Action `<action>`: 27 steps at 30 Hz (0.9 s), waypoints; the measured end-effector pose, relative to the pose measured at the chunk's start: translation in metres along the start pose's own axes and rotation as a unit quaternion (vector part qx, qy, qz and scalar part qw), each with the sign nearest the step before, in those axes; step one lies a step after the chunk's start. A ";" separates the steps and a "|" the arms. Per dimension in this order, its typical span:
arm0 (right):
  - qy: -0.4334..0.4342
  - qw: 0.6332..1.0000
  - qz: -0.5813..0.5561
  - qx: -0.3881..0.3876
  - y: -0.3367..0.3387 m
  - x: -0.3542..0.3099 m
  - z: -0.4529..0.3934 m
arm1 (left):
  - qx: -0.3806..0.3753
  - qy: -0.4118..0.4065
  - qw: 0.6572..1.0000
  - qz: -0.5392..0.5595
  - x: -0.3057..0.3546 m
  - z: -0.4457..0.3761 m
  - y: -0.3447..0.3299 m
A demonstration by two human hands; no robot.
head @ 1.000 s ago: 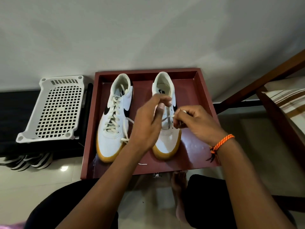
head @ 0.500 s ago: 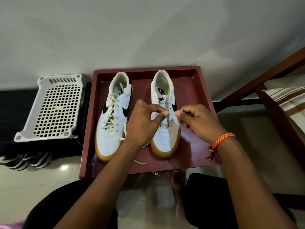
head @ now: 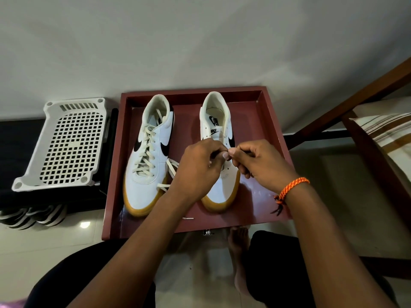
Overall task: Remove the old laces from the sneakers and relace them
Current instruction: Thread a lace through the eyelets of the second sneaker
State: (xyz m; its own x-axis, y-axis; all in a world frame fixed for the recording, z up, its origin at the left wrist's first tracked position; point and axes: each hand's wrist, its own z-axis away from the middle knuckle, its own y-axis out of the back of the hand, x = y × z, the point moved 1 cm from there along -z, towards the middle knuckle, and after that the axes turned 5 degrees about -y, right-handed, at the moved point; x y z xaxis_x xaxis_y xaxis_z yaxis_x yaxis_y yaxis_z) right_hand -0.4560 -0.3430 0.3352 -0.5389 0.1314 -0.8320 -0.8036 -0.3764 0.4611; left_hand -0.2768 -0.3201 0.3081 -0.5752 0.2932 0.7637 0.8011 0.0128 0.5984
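While both hands meet over the right shoe, the scene from far left starts w/ a white plastic rack (head: 66,145), grid-holed, lying on a dark ledge, w/ striped dark shoes (head: 33,217) tucked beneath at the near-left on the floor. Just right of it sits a red tray (head: 270,121) on the floor, holding both sneakers side by side, toes near, heels far. Left shoe (head: 148,172): white w/ black swoosh, gum sole, laced all the way up w/ cream lace. Between the two shoes a loose lace (head: 170,172) lies in loops on the tray bottom, one end trailing near the left shoe's toe; a lace tip (head: 188,218) shows on the tray near the front edge.

Right shoe (head: 219,127): same model, tongue and heel visible at far end, eyelets bare where they show; midfoot hidden by the hands. Left hand (head: 195,170) hovers over the shoe's left side, fingers curled, thumb and forefinger pinched together at the tips. Right hand (head: 258,163) mirrors it from the right, fingers curled, thumb and forefinger pinched, tips touching the left hand's. What they pinch is too small to see — prob. a lace end, can't tell. An orange braided band (head: 292,187) wraps the right wrist.

Near edge: dark-clothed knees and a bare foot (head: 239,243) on pale floor tiles. Far right: a wooden frame (head: 355,94) w/ a striped cushion (head: 384,130).
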 end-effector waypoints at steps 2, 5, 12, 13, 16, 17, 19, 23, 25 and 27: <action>0.001 1.000 -0.006 0.006 -0.001 -0.002 0.000 | 0.003 0.016 0.999 0.035 0.001 0.000 0.000; -0.007 1.000 0.003 0.021 -0.002 -0.002 0.000 | 0.008 0.042 0.997 0.057 0.001 -0.002 0.000; -0.056 0.997 0.016 0.057 -0.007 0.005 -0.001 | 0.042 0.070 0.996 -0.029 -0.004 0.000 0.003; -0.060 0.996 0.036 0.061 -0.007 0.008 -0.002 | 0.041 0.061 0.994 -0.083 -0.003 0.000 0.004; -0.093 0.984 0.138 0.061 -0.011 0.020 -0.004 | 0.014 0.025 0.981 -0.192 0.001 0.004 0.005; -0.109 0.979 0.163 0.051 -0.014 0.023 -0.004 | 0.002 0.020 0.978 -0.209 0.002 0.006 0.003; -0.125 0.974 0.189 0.032 -0.018 0.026 -0.005 | -0.017 0.025 0.973 -0.227 0.004 0.008 -0.002; -0.118 0.969 0.215 0.035 -0.023 0.024 -0.004 | -0.023 0.054 0.971 -0.233 0.001 0.008 -0.008; -0.116 0.969 0.216 0.039 -0.024 0.024 -0.003 | -0.015 0.067 0.970 -0.233 0.001 0.008 -0.013; -0.116 0.968 0.220 0.043 -0.025 0.024 -0.003 | -0.004 0.098 0.973 -0.208 0.000 0.008 -0.018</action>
State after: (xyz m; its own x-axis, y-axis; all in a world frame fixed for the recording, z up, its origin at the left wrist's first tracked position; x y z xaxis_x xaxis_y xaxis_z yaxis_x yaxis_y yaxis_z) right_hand -0.4481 -0.3335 0.3029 -0.8677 0.1818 -0.4627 -0.4965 -0.3657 0.7872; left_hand -0.2896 -0.3122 0.2954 -0.8705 0.0769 0.4862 0.4915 0.0837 0.8668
